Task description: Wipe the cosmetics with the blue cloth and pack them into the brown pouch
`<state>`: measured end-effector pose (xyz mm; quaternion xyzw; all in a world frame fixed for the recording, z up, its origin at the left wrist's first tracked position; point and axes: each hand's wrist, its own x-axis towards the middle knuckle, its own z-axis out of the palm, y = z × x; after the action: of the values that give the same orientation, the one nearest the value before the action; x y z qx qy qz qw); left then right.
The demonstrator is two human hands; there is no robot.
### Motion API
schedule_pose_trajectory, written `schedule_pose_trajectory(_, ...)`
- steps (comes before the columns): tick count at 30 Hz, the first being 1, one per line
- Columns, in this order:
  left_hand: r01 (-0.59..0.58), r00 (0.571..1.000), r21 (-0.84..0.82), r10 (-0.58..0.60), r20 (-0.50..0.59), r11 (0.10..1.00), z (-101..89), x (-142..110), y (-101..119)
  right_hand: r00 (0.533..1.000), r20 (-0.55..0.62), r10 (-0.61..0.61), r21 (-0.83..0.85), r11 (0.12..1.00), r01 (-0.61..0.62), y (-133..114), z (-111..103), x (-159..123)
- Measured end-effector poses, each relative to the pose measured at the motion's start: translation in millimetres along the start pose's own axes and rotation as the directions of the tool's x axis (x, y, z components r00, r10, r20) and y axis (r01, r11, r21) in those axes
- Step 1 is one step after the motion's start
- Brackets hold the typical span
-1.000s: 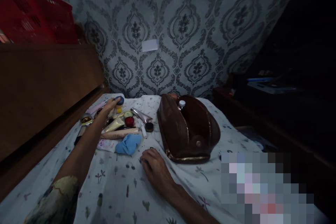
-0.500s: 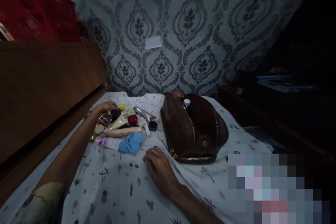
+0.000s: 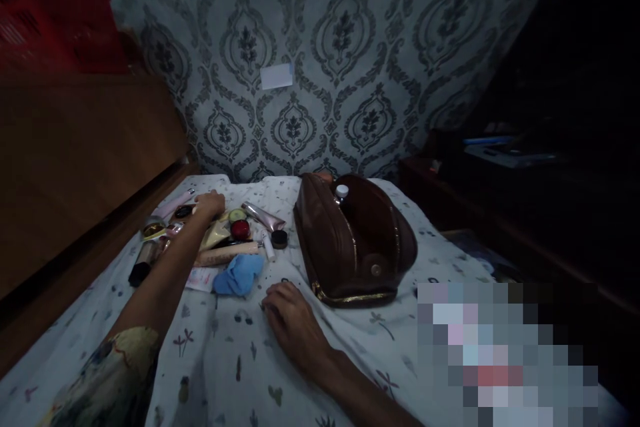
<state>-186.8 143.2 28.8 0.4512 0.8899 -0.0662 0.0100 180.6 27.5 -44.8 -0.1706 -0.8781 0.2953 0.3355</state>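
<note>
Cosmetics (image 3: 229, 254) are scattered on the printed sheet (image 3: 215, 353), left of the brown bag (image 3: 320, 227). Fingers of the left hand (image 3: 211, 203) are curled; whether anything is gripped cannot be told. Right hand (image 3: 294, 321) loosely bent, nothing seen held. Cream tube (image 3: 215, 235) could be shoved into the red-lidded jar (image 3: 240, 229) by a low forearm sweep.

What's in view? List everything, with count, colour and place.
Sheet: 1, white patterned, centre.
Cosmetics: uncounted, mixed colours, piled left of centre.
Container: 1, red, mid-pile.
Disc: 1, black, pile's right edge.
Cloth: 1, blue, pile's near edge.
Bag: 1, brown, right of pile.
Bottle: 1, white-capped, in bag.
Basket: 1, red, upper left.
Wooden panel: 1, brown, left.
Wall: 1, grey patterned, back.
Card: 1, white, on wall.
Furniture: uncounted, dark, right.
Left hand: 1, pile's far side, grasp hidden.
Right hand: 1, on sheet.
</note>
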Motion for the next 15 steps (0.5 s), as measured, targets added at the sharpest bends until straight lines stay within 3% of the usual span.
schedule_pose_trajectory(5, -0.062, 0.997, -0.180, 0.051, -0.064, 0.982, 3.0, -4.6, -13.8, 1.000, 0.002, 0.015, -0.003, 1.000, -0.015, -1.8, -1.3, -0.2)
schedule_pose_trajectory(8, -0.125, 0.989, -0.355, 0.087, -0.123, 0.926, 2.1, -7.4, -25.9, 1.000, 0.017, 0.010, -0.008, 1.000, -0.010, -1.2, -1.3, 0.0)
schedule_pose_trajectory(11, -0.191, 0.974, -0.545, 0.088, -0.209, 0.816, 0.7, -8.5, -33.4, 1.000, 0.024, 0.013, -0.003, 1.000, -0.013, -0.1, -1.4, 0.4)
schedule_pose_trajectory(15, -0.222, 0.958, -0.769, -0.014, -0.288, 0.600, -3.3, -12.4, -38.5, 0.999, 0.038, 0.024, -0.008, 1.000, -0.024, -0.5, -2.6, 1.1)
